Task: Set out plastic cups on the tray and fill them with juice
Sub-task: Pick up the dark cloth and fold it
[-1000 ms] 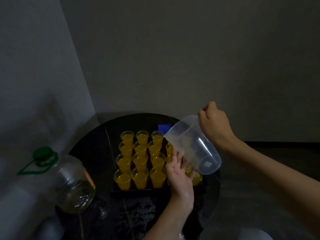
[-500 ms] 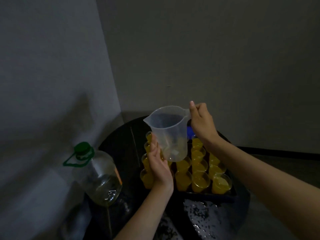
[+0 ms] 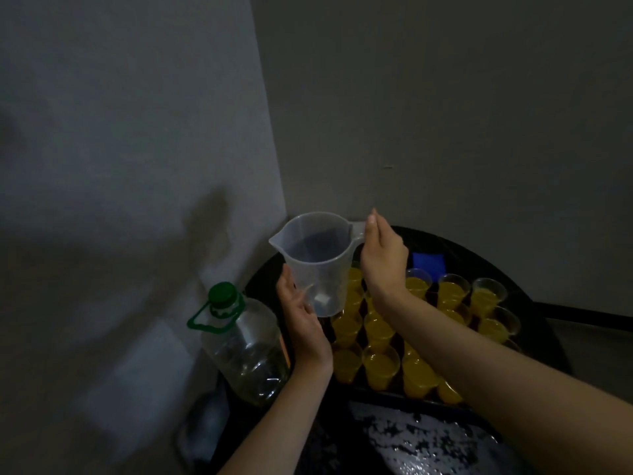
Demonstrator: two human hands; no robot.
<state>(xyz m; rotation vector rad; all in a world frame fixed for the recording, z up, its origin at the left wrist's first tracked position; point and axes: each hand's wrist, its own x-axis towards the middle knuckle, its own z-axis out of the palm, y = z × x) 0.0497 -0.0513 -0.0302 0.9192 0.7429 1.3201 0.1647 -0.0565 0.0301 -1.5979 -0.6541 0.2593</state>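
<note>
A clear plastic measuring jug (image 3: 317, 255) hangs upright and looks empty, above the left end of a dark tray (image 3: 411, 397). My right hand (image 3: 383, 258) grips its handle at the rim. My left hand (image 3: 303, 320) cups the jug's lower left side with its fingers against the wall. Several clear plastic cups (image 3: 380, 366) filled with orange juice stand in rows on the tray, partly hidden behind my forearms.
The tray lies on a round black table (image 3: 462, 248) in a wall corner. A large, nearly empty clear bottle with a green cap (image 3: 239, 341) stands at the table's left edge. A small blue object (image 3: 428, 264) lies behind the cups.
The jug went from tilted over the right-hand cups to upright and moved left, above the tray's left end. My left hand shifted with it. The camera view swung left.
</note>
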